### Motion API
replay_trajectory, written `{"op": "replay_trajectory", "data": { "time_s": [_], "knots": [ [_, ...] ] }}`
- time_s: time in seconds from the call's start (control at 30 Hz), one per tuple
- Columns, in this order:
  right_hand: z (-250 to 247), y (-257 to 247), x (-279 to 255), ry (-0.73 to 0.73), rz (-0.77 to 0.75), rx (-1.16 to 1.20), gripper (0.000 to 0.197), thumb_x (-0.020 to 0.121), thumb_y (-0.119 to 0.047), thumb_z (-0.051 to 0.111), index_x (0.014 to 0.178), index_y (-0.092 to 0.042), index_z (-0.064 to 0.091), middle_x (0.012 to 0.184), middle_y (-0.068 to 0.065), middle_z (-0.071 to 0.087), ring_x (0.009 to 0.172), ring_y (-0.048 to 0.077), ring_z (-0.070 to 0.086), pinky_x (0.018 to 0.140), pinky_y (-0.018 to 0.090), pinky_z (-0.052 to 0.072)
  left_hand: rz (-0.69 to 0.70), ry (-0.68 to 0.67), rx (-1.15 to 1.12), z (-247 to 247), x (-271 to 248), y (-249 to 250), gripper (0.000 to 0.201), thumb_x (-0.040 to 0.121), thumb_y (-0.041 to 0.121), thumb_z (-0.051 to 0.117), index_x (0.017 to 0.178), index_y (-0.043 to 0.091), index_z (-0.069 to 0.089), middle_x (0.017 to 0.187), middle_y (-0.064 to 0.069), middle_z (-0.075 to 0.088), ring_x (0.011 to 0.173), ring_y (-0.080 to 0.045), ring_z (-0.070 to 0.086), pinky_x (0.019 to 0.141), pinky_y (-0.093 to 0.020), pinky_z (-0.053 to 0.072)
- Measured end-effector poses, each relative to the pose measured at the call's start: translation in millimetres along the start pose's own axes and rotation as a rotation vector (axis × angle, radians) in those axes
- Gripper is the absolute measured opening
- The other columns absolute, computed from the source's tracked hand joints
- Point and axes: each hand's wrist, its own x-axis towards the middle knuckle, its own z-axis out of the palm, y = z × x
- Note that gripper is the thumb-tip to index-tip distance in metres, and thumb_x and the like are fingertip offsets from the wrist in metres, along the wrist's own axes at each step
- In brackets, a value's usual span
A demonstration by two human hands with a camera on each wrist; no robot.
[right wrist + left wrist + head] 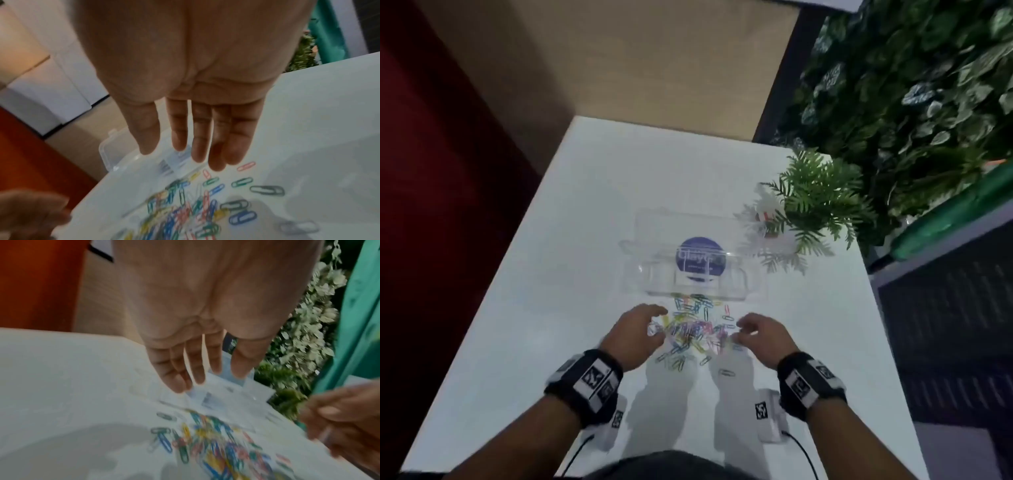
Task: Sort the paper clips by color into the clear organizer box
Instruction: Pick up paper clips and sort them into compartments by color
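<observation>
1. Near the bench's point(517, 308) middle, loose coloured paper clips point(690, 330) lie heaped just before the clear organizer box point(688, 270).
2. Left hand point(635, 334) and right hand point(760, 334) flank the heap, fingers point(207, 129) straight, released, grasping nothing.

Little legible text: one round label on the organizer box.
A blue round label point(700, 257) on the clear organizer box point(688, 260), just beyond both hands, carries pale lettering that looks like "Clayo", though it is blurred; the smaller line beneath it cannot be read. The wristbands point(585, 383) bear black-and-white square marker patterns without words.
</observation>
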Motion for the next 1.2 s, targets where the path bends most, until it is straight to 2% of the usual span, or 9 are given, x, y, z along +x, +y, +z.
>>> {"op": "replay_trajectory", "data": {
  "time_s": [0.13,0.23,0.33,0.57,0.7,0.8,1.0,1.1,1.2],
  "knots": [
    [27.1,-8.6,22.6,-0.018,0.130,-0.206,0.065,0.077,-0.035,0.072,0.135,-0.022,0.044,0.131,0.011,0.047,0.117,0.027,0.049,0.090,0.029,0.043,-0.098,-0.098,0.208,12.1,19.5,-16.2,0.067,0.080,0.021,0.068,0.141,0.024,0.041,0.145,-0.006,0.037,0.131,-0.023,0.037,0.106,-0.031,0.035],
    [46.5,-1.3,27.6,0.002,0.267,-0.342,0.083,0.072,-0.040,0.075,0.140,-0.024,0.031,0.136,0.014,0.033,0.126,0.036,0.035,0.096,0.042,0.042,-0.227,-0.151,0.398,23.1,25.4,-29.5,0.085,0.071,0.027,0.072,0.145,0.028,0.029,0.143,-0.010,0.027,0.130,-0.031,0.030,0.100,-0.041,0.042],
    [59.9,-2.9,33.5,0.027,0.233,-0.364,0.090,0.065,-0.040,0.081,0.138,-0.026,0.030,0.134,0.013,0.029,0.122,0.036,0.032,0.093,0.042,0.042,-0.227,-0.140,0.458,34.3,31.5,-34.1,0.098,0.064,0.031,0.079,0.145,0.030,0.025,0.139,-0.008,0.025,0.124,-0.031,0.030,0.091,-0.042,0.048],
    [95.2,-34.7,47.7,-0.057,-0.089,-0.383,0.078,0.074,-0.022,0.073,0.139,-0.036,0.031,0.123,0.010,0.033,0.111,0.033,0.037,0.090,0.046,0.046,-0.046,-0.133,0.287,61.2,49.8,-17.3,0.084,0.077,0.014,0.073,0.148,0.023,0.028,0.132,-0.011,0.041,0.117,-0.030,0.047,0.098,-0.038,0.043],
    [99.8,-41.6,54.6,-0.081,-0.147,-0.313,0.039,0.082,-0.012,0.051,0.118,-0.027,0.050,0.109,0.006,0.040,0.102,0.029,0.044,0.085,0.039,0.046,-0.095,-0.061,-0.016,65.8,53.9,-14.7,0.072,0.083,0.008,0.057,0.148,0.025,0.031,0.138,-0.008,0.049,0.124,-0.025,0.050,0.104,-0.034,0.039],
    [99.8,-43.8,61.7,-0.079,-0.206,-0.322,0.036,0.080,-0.006,0.049,0.110,-0.024,0.059,0.108,0.005,0.044,0.098,0.027,0.049,0.085,0.036,0.048,-0.113,0.003,-0.143,63.3,52.3,-14.3,0.070,0.083,0.006,0.056,0.146,0.028,0.034,0.130,-0.003,0.058,0.115,-0.021,0.057,0.099,-0.034,0.046],
    [90.9,-51.3,66.1,-0.093,-0.180,-0.252,0.031,0.081,-0.006,0.059,0.110,-0.014,0.065,0.102,0.006,0.047,0.093,0.024,0.049,0.078,0.026,0.040,-0.190,0.024,-0.339,59.1,52.3,-12.4,0.061,0.077,-0.014,0.050,0.128,0.020,0.051,0.089,0.002,0.059,0.079,-0.016,0.059,0.069,-0.021,0.051],
    [83.4,-51.9,65.5,-0.044,-0.075,-0.160,0.024,0.078,0.001,0.057,0.094,-0.013,0.069,0.097,0.007,0.056,0.087,0.023,0.053,0.073,0.023,0.041,-0.225,0.031,-0.369,60.1,56.4,-17.9,0.041,0.079,-0.010,0.047,0.110,0.015,0.058,0.090,-0.001,0.062,0.081,-0.021,0.059,0.072,-0.024,0.048],
    [66.9,-51.2,61.5,-0.023,0.020,0.047,0.015,0.077,0.003,0.058,0.080,-0.008,0.067,0.076,0.007,0.061,0.063,0.022,0.058,0.048,0.016,0.045,-0.234,0.054,-0.396,52.4,56.3,-14.1,0.031,0.085,-0.003,0.051,0.110,0.013,0.062,0.098,-0.001,0.060,0.087,-0.019,0.057,0.076,-0.022,0.046]
  ]
}}
